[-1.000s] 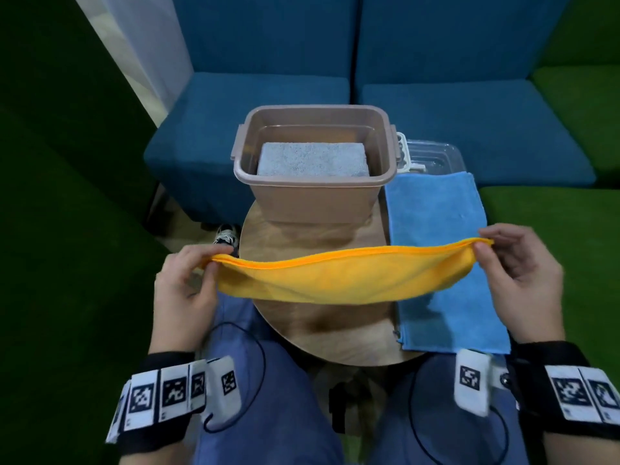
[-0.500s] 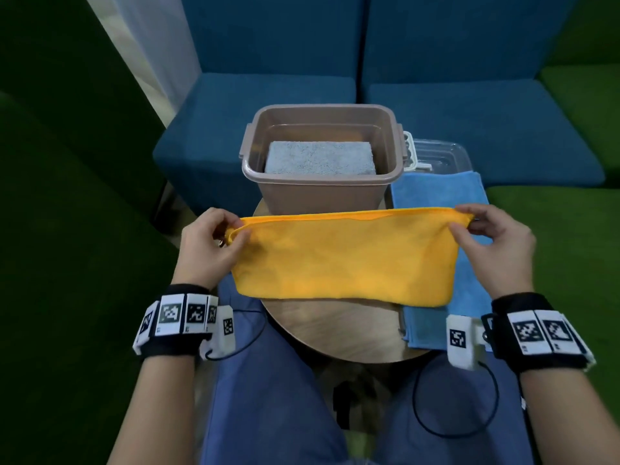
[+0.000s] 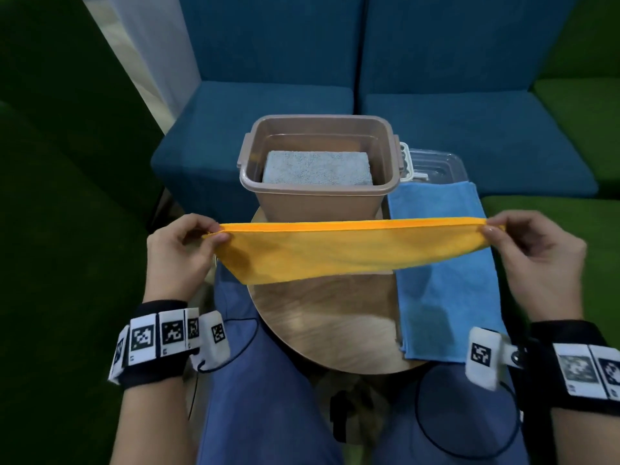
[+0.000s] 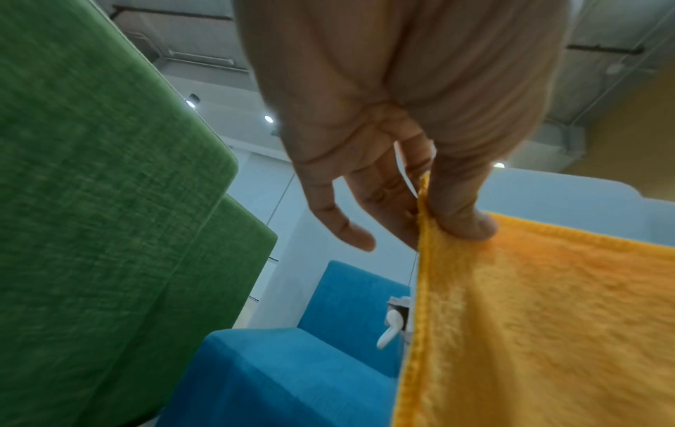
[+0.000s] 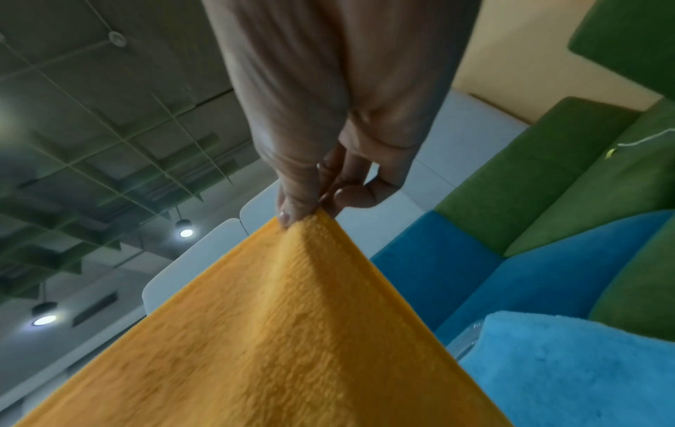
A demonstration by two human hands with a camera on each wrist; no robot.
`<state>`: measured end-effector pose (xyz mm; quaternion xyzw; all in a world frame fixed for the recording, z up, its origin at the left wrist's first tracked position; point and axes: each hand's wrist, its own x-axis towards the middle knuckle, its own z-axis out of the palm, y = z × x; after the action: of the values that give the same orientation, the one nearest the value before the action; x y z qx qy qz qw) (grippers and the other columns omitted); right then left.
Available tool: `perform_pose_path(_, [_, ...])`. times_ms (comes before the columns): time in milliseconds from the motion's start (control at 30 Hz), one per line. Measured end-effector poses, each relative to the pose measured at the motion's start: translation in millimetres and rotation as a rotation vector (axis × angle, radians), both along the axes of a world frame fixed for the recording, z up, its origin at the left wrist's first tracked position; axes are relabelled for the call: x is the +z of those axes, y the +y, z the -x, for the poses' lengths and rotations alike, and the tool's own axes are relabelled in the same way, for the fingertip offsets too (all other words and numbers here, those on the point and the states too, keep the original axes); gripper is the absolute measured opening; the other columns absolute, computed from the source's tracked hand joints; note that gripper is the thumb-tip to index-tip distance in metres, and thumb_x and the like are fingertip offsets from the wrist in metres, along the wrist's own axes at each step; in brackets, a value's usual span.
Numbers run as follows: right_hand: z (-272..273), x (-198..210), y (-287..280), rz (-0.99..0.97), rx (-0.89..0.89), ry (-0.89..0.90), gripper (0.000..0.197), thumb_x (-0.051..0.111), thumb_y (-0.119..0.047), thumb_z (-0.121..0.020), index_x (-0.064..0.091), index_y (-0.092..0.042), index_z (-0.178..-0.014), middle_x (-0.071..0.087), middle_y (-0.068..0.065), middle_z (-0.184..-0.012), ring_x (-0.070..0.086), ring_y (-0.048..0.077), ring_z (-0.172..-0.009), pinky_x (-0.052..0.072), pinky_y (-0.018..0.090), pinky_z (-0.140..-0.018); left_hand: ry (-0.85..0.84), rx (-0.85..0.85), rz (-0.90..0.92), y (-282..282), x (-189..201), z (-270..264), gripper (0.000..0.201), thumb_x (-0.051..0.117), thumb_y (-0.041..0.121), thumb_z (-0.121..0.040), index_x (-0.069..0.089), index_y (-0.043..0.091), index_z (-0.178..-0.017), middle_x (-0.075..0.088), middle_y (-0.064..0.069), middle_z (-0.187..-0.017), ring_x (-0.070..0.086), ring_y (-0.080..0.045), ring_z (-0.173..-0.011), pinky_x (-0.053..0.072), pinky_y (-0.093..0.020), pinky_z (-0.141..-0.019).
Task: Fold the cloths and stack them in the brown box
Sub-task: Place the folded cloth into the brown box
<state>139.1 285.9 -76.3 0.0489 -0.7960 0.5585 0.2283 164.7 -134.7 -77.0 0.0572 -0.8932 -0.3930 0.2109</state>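
An orange cloth (image 3: 349, 251) hangs stretched between my two hands above the round wooden table (image 3: 322, 323), folded so its top edge runs straight. My left hand (image 3: 214, 234) pinches its left end, thumb on the cloth (image 4: 548, 317) in the left wrist view. My right hand (image 3: 489, 229) pinches the right end, seen as a peaked corner (image 5: 303, 289) in the right wrist view. Behind the cloth stands the brown box (image 3: 318, 196) with a folded grey cloth (image 3: 317, 167) inside. A blue cloth (image 3: 443, 263) lies flat on the table's right side.
A clear plastic lid (image 3: 436, 162) lies behind the blue cloth, to the right of the box. Blue sofa seats (image 3: 453, 129) stand behind the table, green upholstery (image 3: 50, 229) on both sides. My knees in blue trousers (image 3: 261, 397) are under the table's near edge.
Both hands have moved apart and pulled the orange cloth taut into a narrower band; half a second ago it hung as a wider sheet in front of the box.
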Motion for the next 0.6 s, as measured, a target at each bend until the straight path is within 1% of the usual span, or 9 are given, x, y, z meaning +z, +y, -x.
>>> perform_pose_path(67, [-2.1, -1.5, 3.6, 0.004, -0.004, -0.025, 0.028, 0.069, -0.003, -0.086, 0.064, -0.030, -0.084, 0.068, -0.019, -0.078, 0.059, 0.006, -0.077, 0.049, 0.018, -0.076, 0.006, 0.002, -0.024, 2.0, 1.7, -2.9, 0.009, 0.074, 0.009, -0.081, 0.069, 0.016, -0.085, 0.066, 0.009, -0.081, 0.062, 0.004, -0.077, 0.052, -0.014, -0.073])
perform_pose_path(133, [-3.1, -3.2, 6.9, 0.000, -0.030, -0.044, 0.026, 0.070, -0.006, -0.086, 0.064, -0.031, -0.082, 0.068, -0.018, -0.077, 0.059, 0.007, -0.075, 0.048, 0.017, -0.074, 0.013, 0.009, -0.032, 4.7, 3.8, -5.6, 0.008, 0.073, 0.010, -0.083, 0.068, 0.016, -0.085, 0.066, 0.011, -0.082, 0.062, 0.006, -0.077, 0.051, -0.012, -0.073])
perform_pose_path(267, [-3.2, -4.2, 9.1, 0.008, -0.052, -0.071, 0.025, 0.069, -0.009, -0.088, 0.060, -0.031, -0.078, 0.065, -0.019, -0.073, 0.054, 0.000, -0.068, 0.044, 0.013, -0.065, 0.010, 0.012, -0.066, 5.6, 8.9, -10.3, 0.004, 0.070, 0.010, -0.085, 0.067, 0.013, -0.086, 0.066, 0.007, -0.082, 0.062, 0.001, -0.076, 0.050, -0.009, -0.071])
perform_pose_path(367, [6.3, -12.5, 6.8, -0.045, -0.054, -0.150, 0.028, 0.068, -0.010, -0.089, 0.057, -0.031, -0.074, 0.061, -0.021, -0.068, 0.050, -0.001, -0.062, 0.041, 0.011, -0.061, -0.025, 0.033, -0.092, 8.0, 2.9, 0.6, 0.007, 0.070, 0.006, -0.085, 0.066, 0.011, -0.088, 0.065, 0.002, -0.083, 0.061, -0.005, -0.075, 0.049, -0.008, -0.068])
perform_pose_path(433, [14.5, -17.6, 2.0, -0.085, -0.086, -0.184, 0.023, 0.069, -0.021, -0.086, 0.057, -0.034, -0.072, 0.061, -0.021, -0.069, 0.050, -0.001, -0.064, 0.043, 0.017, -0.065, -0.036, 0.027, -0.107, 7.6, -6.1, 13.8, 0.018, 0.069, 0.002, -0.084, 0.066, 0.012, -0.098, 0.064, -0.001, -0.085, 0.059, -0.008, -0.076, 0.047, -0.008, -0.069])
perform_pose_path(467, [17.8, -17.4, -1.6, -0.090, -0.104, -0.178, 0.018, 0.067, -0.026, -0.084, 0.057, -0.035, -0.072, 0.061, -0.021, -0.070, 0.052, 0.000, -0.066, 0.044, 0.021, -0.069, -0.023, 0.016, -0.099, 7.5, -8.3, 19.8, 0.024, 0.069, 0.001, -0.084, 0.066, 0.014, -0.104, 0.064, -0.002, -0.086, 0.060, -0.011, -0.077, 0.047, -0.011, -0.071])
perform_pose_path(500, [20.3, -14.6, -5.6, -0.080, -0.120, -0.138, 0.016, 0.067, -0.027, -0.083, 0.057, -0.036, -0.074, 0.062, -0.020, -0.073, 0.055, 0.003, -0.070, 0.046, 0.025, -0.071, -0.004, 0.005, -0.082, 7.7, -8.3, 25.3, 0.027, 0.068, 0.000, -0.085, 0.067, 0.016, -0.107, 0.065, -0.002, -0.088, 0.060, -0.012, -0.080, 0.048, -0.014, -0.074])
perform_pose_path(567, [22.5, -3.7, -9.9, -0.018, -0.141, 0.003, 0.022, 0.066, -0.014, -0.085, 0.058, -0.034, -0.086, 0.064, -0.014, -0.085, 0.060, 0.010, -0.081, 0.048, 0.029, -0.078, 0.067, 0.008, -0.050, 9.0, 0.3, 31.8, 0.023, 0.064, 0.000, -0.087, 0.068, 0.018, -0.100, 0.064, -0.005, -0.093, 0.059, -0.012, -0.086, 0.048, -0.016, -0.077])
perform_pose_path(600, [23.2, 2.4, -9.9, 0.009, -0.138, 0.054, 0.026, 0.065, -0.006, -0.087, 0.060, -0.030, -0.095, 0.065, -0.004, -0.092, 0.061, 0.014, -0.087, 0.049, 0.028, -0.083, 0.108, 0.008, -0.055, 9.4, 6.6, 32.4, 0.020, 0.063, 0.000, -0.088, 0.068, 0.017, -0.097, 0.064, -0.006, -0.095, 0.059, -0.012, -0.088, 0.047, -0.014, -0.079])
